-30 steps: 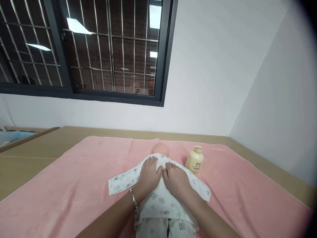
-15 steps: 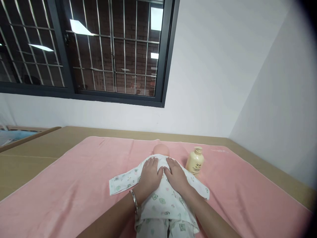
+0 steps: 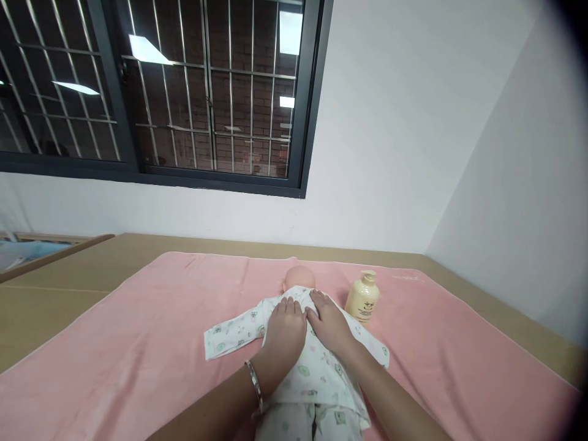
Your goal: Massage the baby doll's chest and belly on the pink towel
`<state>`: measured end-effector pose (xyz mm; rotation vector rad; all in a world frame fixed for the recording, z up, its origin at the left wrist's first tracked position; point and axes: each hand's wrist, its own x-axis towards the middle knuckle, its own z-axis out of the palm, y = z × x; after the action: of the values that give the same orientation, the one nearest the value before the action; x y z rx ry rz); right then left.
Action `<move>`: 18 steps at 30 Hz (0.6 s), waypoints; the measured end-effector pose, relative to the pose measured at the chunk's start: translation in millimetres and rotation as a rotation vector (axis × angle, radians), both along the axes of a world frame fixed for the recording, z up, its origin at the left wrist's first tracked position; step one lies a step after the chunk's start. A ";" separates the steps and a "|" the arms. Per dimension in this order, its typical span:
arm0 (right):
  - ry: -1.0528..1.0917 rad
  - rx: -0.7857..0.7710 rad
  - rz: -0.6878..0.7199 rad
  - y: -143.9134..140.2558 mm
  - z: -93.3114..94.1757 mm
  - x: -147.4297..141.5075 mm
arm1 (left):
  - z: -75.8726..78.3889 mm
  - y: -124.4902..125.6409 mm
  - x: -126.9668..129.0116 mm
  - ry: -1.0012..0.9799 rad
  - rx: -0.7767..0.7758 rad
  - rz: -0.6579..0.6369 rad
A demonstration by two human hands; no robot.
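A baby doll (image 3: 299, 277) lies on a pink blanket (image 3: 151, 324), its smooth head away from me and its arms spread. It wears a white printed top (image 3: 310, 376) and matching trousers. My left hand (image 3: 285, 331) rests on the left side of the doll's upper body, fingers extended close together, a silver bangle on the wrist. Flat on the right side of the upper body lies my right hand (image 3: 331, 324), its fingers stretched toward the shoulder. The two hands are side by side, thumbs near the middle. Neither holds anything.
A pale yellow pump bottle (image 3: 362, 300) stands on the blanket just right of the doll. The blanket covers a tan tabletop (image 3: 105, 260) against a white wall (image 3: 381, 153). Above is a dark-framed barred window (image 3: 220, 177). Something light blue (image 3: 32, 252) shows at far left.
My left hand has shifted slightly right and toward me, its fingers now closer together and its thumb less visible. The right hand has barely moved.
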<state>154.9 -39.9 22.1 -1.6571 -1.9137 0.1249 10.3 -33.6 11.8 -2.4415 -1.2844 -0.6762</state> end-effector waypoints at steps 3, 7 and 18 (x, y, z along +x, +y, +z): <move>-0.007 -0.011 -0.006 -1.4 1.0 -0.6 | 3.5 -2.1 0.0 0.047 -0.009 0.018; -0.061 -0.006 -0.030 -5.9 6.2 -4.1 | 5.5 -2.0 -0.4 0.062 -0.018 0.008; -0.247 -0.055 -0.128 -37.7 43.7 -21.4 | 9.8 1.7 -6.1 -0.157 -0.062 -0.031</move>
<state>133.5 -77.6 65.8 -1.9008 -1.9894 -0.0823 4.2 -31.9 21.5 -2.5056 -1.3459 -0.8647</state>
